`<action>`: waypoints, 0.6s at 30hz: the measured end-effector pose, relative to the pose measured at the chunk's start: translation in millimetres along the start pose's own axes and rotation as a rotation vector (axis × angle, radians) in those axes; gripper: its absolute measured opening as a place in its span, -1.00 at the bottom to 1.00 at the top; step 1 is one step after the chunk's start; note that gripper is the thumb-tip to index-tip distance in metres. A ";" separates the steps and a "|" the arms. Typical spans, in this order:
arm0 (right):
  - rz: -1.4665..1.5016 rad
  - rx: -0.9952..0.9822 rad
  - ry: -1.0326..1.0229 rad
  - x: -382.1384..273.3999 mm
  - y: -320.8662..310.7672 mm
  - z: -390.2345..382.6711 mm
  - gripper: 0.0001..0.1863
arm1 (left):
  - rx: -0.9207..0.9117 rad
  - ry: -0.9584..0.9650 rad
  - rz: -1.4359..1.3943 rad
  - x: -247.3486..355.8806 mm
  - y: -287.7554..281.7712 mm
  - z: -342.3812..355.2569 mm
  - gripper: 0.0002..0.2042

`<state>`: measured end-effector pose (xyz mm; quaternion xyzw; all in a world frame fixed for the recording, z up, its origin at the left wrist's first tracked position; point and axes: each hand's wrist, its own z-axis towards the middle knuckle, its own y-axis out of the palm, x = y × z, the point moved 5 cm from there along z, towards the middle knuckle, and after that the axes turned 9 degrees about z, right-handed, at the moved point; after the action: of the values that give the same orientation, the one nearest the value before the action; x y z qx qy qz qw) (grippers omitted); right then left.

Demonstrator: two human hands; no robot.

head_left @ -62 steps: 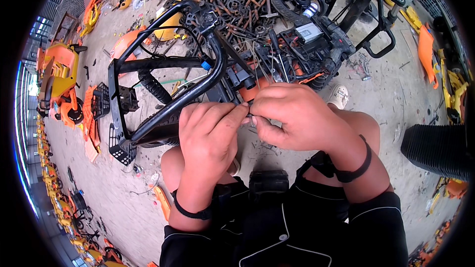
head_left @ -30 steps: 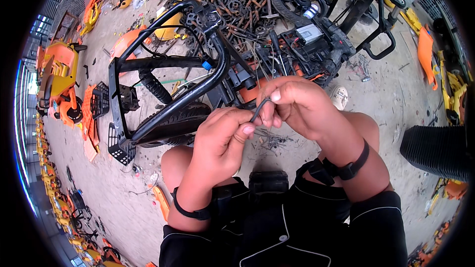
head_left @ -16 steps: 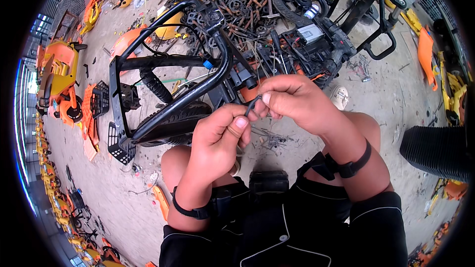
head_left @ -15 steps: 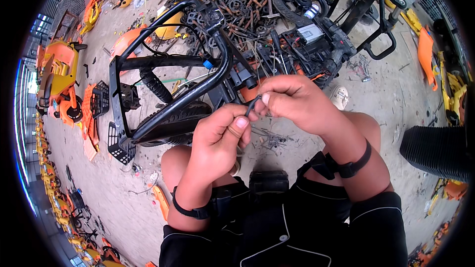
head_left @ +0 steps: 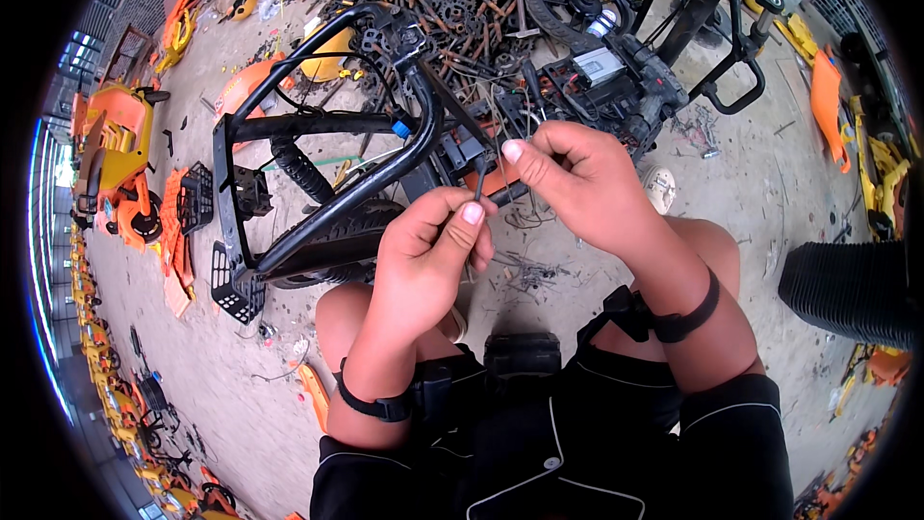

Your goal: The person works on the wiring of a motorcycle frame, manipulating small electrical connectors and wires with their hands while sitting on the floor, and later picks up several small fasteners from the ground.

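Observation:
My left hand (head_left: 422, 252) is closed in a pinch round a short dark cable (head_left: 480, 183), whose upper end sticks up past the thumb. My right hand (head_left: 585, 183) is held a little higher and to the right, apart from the cable. Its thumb and bent fingers are pressed together; anything between them is too small to make out. Just beyond both hands stands a black tubular vehicle frame (head_left: 358, 195) with a blue fitting (head_left: 400, 127) on it. Behind my right hand are black parts with loose wires and a silver box (head_left: 599, 64).
A heap of rusty sprockets and rods (head_left: 452, 10) lies at the back, next to a small wheel (head_left: 577, 5). Wire scraps (head_left: 525, 274) litter the concrete near my feet. A black ribbed tube (head_left: 847, 294) is at the right. Orange and yellow vehicles (head_left: 115, 149) stand left.
My right hand has come away from the left, up and slightly right. The cable, earlier bent between both hands, now points upward from my left hand alone.

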<state>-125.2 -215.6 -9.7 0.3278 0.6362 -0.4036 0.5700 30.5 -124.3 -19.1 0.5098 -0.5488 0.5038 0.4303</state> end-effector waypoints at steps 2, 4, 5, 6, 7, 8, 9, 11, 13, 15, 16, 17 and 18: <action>0.101 -0.012 0.021 1.4 0.7 -0.2 -0.79 | -0.001 -0.009 -0.014 1.0 1.8 0.9 -0.82; 0.208 0.015 -0.028 14.2 4.4 1.2 -0.83 | 0.005 0.006 -0.020 0.6 3.0 1.6 -0.82; 0.165 -0.019 -0.078 13.8 4.5 1.1 -0.84 | 0.008 0.013 -0.023 0.4 3.7 2.0 -0.83; 0.121 -0.053 -0.129 13.0 3.6 1.2 -0.84 | 0.011 0.024 -0.021 0.9 4.4 2.4 -0.82; 0.079 -0.090 -0.178 11.9 4.4 1.1 -0.83 | 0.017 0.033 -0.019 0.5 4.6 2.3 -0.81; 0.136 -0.135 -0.122 13.7 5.8 1.5 -0.82 | 0.023 0.042 -0.017 0.0 4.8 2.2 -0.81; 0.193 -0.180 -0.067 14.3 7.2 1.4 -0.81 | 0.024 0.042 -0.022 -1.2 5.1 2.1 -0.81; 0.253 -0.238 0.005 14.9 8.9 0.4 -0.79 | 0.027 0.044 -0.033 -3.1 5.6 3.0 -0.81; 0.261 -0.267 0.036 14.6 9.7 -1.3 -0.76 | 0.026 0.029 -0.071 -4.4 6.2 3.6 -0.83; 0.371 -0.312 0.086 7.7 12.4 -2.0 -0.72 | 0.027 0.026 -0.082 -4.5 5.9 3.1 -0.84; 0.426 -0.331 0.112 5.7 13.7 -2.4 -0.70 | 0.025 0.031 -0.073 -4.2 6.2 3.1 -0.83; 0.502 -0.354 0.107 5.8 16.1 -2.9 -0.70 | 0.024 0.035 -0.065 -3.9 6.4 3.0 -0.83; 0.578 -0.377 0.102 7.5 19.4 -3.8 -0.69 | 0.016 0.037 -0.050 -3.2 7.1 2.9 -0.83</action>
<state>-110.9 -203.7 -19.8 0.4029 0.6080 -0.0840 0.6789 24.0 -127.0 -23.4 0.5173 -0.5238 0.5064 0.4489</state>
